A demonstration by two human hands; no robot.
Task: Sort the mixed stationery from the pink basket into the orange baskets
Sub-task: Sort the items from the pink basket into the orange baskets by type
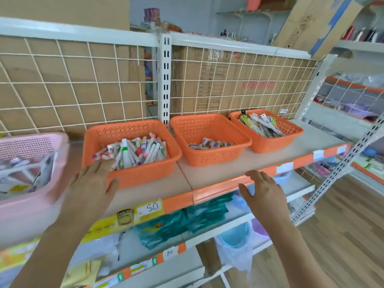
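Head view: left fingertips at the marker basket, right hand over the shelf lip

The left hand (93, 183) reached forward, palm down, with its fingers (99, 166) stretched and loosely spread. Their tips lay on the near rim of the perforated orange plastic basket of marker pens (143, 177), at its near-left corner. The thumb stood out beside that basket's front wall. Motion blur hid whether the fingers touched the white marker pens with coloured caps (135, 150) just beyond them. The hand held nothing.

The blurred pink plastic basket (31, 137) of mixed stationery stood just left of the marker basket. The second orange basket with small packets (209, 160) sat close on the marker basket's right. The third orange basket with long packets (272, 145) was further right and angled.

The right hand (264, 194) hovered palm down, right of the marker basket, with its fingers gently bent and slightly apart, holding nothing. It was over the orange front strip (216, 189) of the pale shelf board (207, 173). Bare board lay between the baskets and that strip.
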